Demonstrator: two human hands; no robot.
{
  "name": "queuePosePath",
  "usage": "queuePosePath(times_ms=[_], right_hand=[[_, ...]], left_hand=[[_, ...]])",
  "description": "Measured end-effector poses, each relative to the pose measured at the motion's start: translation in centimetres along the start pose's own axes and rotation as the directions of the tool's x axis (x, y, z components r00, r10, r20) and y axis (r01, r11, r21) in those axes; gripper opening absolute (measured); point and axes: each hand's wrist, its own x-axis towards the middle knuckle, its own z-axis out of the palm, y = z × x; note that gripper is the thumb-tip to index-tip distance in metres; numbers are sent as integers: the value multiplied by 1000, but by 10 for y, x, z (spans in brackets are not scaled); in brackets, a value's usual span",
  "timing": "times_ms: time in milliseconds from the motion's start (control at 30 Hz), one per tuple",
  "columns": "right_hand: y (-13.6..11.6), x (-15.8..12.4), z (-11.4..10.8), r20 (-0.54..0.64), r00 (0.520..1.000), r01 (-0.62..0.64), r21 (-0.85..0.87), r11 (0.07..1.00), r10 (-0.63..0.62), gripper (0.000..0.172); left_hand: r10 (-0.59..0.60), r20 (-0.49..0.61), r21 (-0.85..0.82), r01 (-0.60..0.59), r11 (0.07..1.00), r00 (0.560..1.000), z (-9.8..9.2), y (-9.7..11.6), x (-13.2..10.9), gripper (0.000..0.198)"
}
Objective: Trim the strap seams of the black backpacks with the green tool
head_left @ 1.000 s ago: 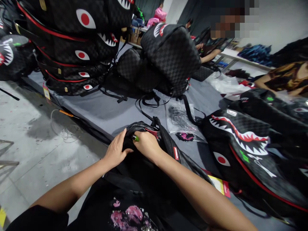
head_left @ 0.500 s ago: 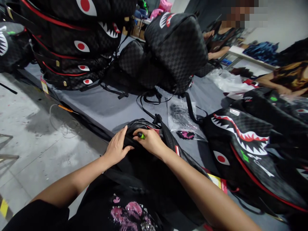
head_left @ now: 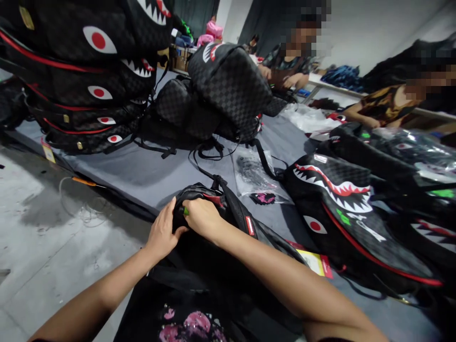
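A black backpack [head_left: 231, 223] lies at the near edge of the grey table [head_left: 149, 166], right in front of me. My left hand [head_left: 162, 232] grips its top left side, fingers curled on the fabric. My right hand [head_left: 201, 216] is closed around a small tool with a green tip [head_left: 185, 210], pressed against the top of the same backpack. A red tag [head_left: 250, 226] shows on the bag's side.
A tall stack of black shark-face backpacks [head_left: 81, 71] stands at the back left, checkered backpacks [head_left: 228, 90] behind. Another shark-face backpack [head_left: 338, 209] lies to the right. A clear plastic bag [head_left: 252, 175] sits between. Two other people [head_left: 384, 102] work at the far right.
The camera has swung a little to the right and down. Both hands stay on the top of the backpack; the green-tipped tool has shifted slightly left, toward my left hand.
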Motion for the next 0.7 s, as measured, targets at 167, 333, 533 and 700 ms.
queuePosePath(times_ms=[167, 333, 533, 700], right_hand=[[-9, 3, 1, -14, 997, -69, 80, 994, 70, 25], [-10, -10, -2, -50, 988, -140, 140, 980, 148, 26], [38, -66, -12, 22, 922, -387, 84, 918, 387, 26], [67, -101, -19, 43, 821, -571, 57, 819, 570, 27]], left_hand=[[30, 10, 13, -30, 999, 1000, -5, -3, 2, 82], [3, 53, -33, -1, 999, 999, -12, -4, 4, 88], [-31, 46, -93, 36, 995, 998, -17, 2, 7, 91], [-240, 217, -167, 278, 946, 946, -20, 3, 8, 101]])
